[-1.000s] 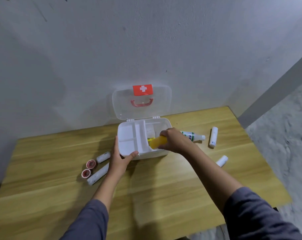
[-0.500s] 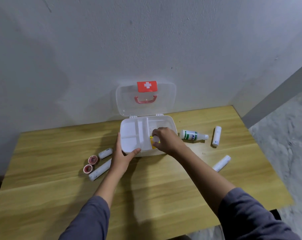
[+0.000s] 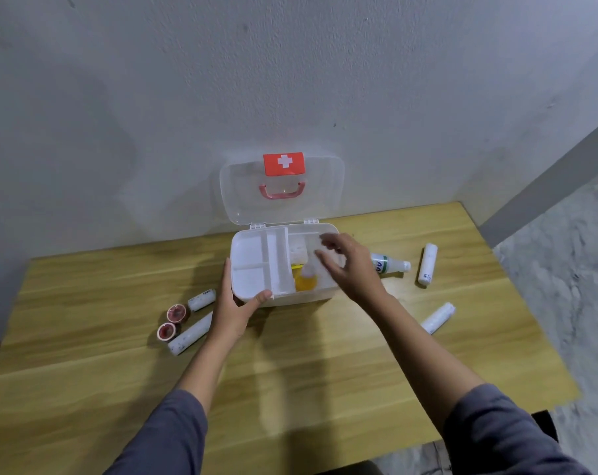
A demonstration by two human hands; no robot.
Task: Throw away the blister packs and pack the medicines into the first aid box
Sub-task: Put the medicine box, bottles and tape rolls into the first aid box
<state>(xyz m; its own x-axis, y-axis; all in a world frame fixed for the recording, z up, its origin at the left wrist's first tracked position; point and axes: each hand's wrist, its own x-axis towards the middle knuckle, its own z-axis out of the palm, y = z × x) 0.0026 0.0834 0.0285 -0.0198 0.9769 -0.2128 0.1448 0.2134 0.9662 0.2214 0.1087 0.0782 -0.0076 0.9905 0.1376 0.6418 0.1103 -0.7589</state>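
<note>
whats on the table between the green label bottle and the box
Nothing rests there; in the head view the right hand hovers across that stretch between green-label bottle and box.

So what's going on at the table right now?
A person is packing a white first aid box whose lid stands open. The left hand grips its front left corner. The right hand hovers open and empty above the right side, where a yellow bottle lies inside. A green-labelled bottle, white tubes and two red-rimmed rolls lie outside on the table.
</note>
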